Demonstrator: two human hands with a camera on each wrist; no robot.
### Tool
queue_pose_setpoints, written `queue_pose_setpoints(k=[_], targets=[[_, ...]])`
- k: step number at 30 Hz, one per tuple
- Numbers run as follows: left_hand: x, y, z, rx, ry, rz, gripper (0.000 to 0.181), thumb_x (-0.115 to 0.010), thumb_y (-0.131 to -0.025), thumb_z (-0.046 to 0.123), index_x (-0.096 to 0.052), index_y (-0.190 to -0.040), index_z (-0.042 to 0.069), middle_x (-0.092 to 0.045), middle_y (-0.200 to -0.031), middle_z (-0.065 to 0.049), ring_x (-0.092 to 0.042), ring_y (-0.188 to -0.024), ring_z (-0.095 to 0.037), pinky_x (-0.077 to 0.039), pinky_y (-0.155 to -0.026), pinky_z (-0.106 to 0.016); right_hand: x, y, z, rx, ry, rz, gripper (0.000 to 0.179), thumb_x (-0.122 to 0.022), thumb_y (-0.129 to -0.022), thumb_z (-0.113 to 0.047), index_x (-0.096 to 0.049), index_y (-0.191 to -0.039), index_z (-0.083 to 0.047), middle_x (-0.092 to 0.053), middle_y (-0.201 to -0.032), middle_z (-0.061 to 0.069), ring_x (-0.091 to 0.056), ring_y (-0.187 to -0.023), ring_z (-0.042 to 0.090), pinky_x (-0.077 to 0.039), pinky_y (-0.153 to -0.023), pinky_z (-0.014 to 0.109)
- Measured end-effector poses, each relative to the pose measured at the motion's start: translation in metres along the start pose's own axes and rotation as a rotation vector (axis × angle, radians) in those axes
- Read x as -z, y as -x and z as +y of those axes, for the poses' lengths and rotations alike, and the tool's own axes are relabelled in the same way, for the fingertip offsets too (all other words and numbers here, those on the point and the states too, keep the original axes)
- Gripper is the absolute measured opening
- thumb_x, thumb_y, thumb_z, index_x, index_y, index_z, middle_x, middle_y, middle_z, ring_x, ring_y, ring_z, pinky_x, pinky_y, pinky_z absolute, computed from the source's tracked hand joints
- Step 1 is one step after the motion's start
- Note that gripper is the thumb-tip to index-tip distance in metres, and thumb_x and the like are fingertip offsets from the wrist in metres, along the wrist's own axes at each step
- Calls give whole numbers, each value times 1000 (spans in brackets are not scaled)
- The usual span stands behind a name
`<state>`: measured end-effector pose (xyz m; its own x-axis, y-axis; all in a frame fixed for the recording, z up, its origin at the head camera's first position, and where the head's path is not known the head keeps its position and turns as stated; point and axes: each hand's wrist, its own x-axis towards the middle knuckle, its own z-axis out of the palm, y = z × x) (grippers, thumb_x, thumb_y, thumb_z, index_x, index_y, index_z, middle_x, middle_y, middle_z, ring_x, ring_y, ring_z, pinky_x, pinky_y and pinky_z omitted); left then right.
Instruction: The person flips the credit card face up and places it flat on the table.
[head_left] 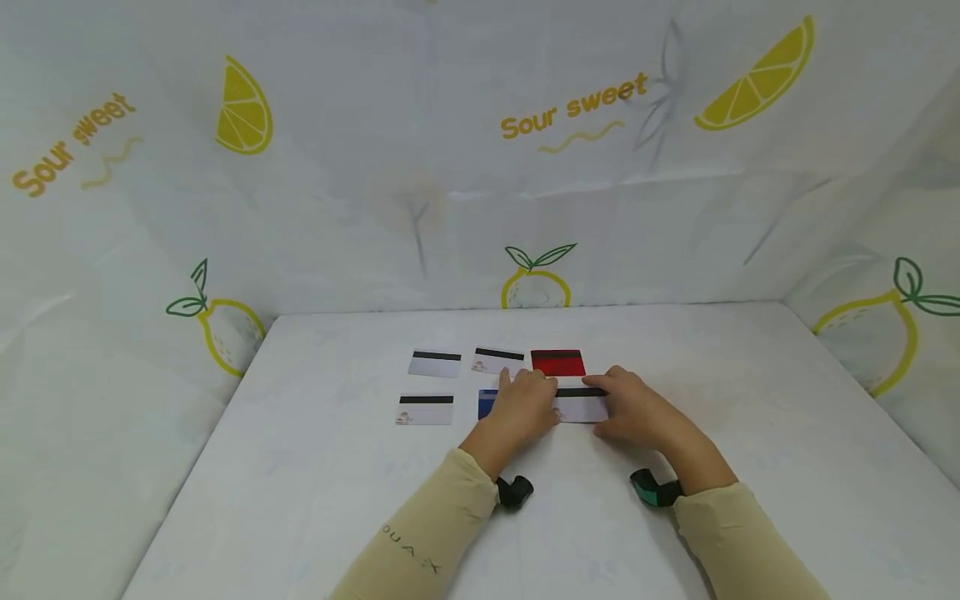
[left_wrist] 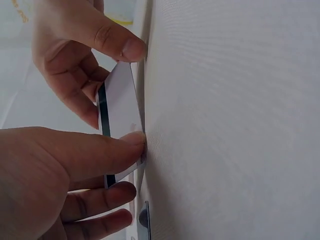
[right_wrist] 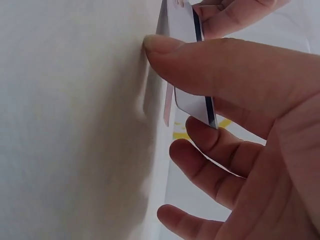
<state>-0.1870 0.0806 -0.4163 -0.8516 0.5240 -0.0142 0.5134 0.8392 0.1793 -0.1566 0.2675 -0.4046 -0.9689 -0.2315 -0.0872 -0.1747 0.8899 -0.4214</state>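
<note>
A white card with a black stripe is at the right end of the nearer row, between both hands. My left hand pinches its left end, the thumb lying over the printed corner. At the opposite end my right hand holds the card by its edges between thumb and fingers; the other fingers spread loosely. In both wrist views the card looks tilted, its striped edge off the table. Partly covered by the left hand is a blue card. A red card lies just behind the held one.
Along the back row are a plain white striped card and a white card with a small picture. Another picture card lies front left. The white table meets a lemon-print cloth behind and at the sides.
</note>
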Motion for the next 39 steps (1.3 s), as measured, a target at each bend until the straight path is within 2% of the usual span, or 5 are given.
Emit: queue_pose_setpoints(k=[10, 16, 24, 32, 39], targets=[[0, -2, -3, -22, 62, 47, 64, -79, -81, 39, -57, -136, 15, -59, -126, -1, -50, -125, -22, -28, -113, -61, 7, 2, 8, -39, 43, 65, 62, -77, -78, -15, -57, -135, -3, -59, -116, 15, -55, -105, 30, -51, -89, 51], [3, -2, -4, -9, 113, 89, 61, -80, -79, 38, -58, -133, 19, -58, -127, 1, -50, -126, -21, -33, -111, -57, 15, 3, 11, -56, -77, 2, 63, -75, -81, -15, -53, -139, -5, -59, -126, 17, -53, -116, 35, -46, -99, 57], [5, -1, -8, -17, 172, 77, 55, -81, -78, 37, -60, -127, 21, -57, -129, 5, -47, -131, -19, -30, -112, -59, 19, 7, 11, -83, -113, -32, 64, -76, -82, -16, -52, -141, -10, -53, -138, 21, -48, -126, 40, -41, -102, 62], [7, -2, -6, -61, 170, 119, 51, -78, -79, 41, -60, -122, 22, -57, -130, 6, -50, -126, -19, -36, -108, -54, 12, 6, 3, 65, 53, 125, 61, -81, -76, -16, -60, -132, -8, -51, -138, 21, -43, -127, 44, -38, -101, 65], [11, -1, -1, -94, 121, 121, 54, -77, -79, 41, -60, -125, 22, -57, -132, 6, -48, -131, -19, -33, -111, -57, 5, 7, -18, 177, 189, 249, 57, -85, -74, -22, -64, -124, -7, -56, -131, 18, -49, -117, 41, -45, -88, 61]])
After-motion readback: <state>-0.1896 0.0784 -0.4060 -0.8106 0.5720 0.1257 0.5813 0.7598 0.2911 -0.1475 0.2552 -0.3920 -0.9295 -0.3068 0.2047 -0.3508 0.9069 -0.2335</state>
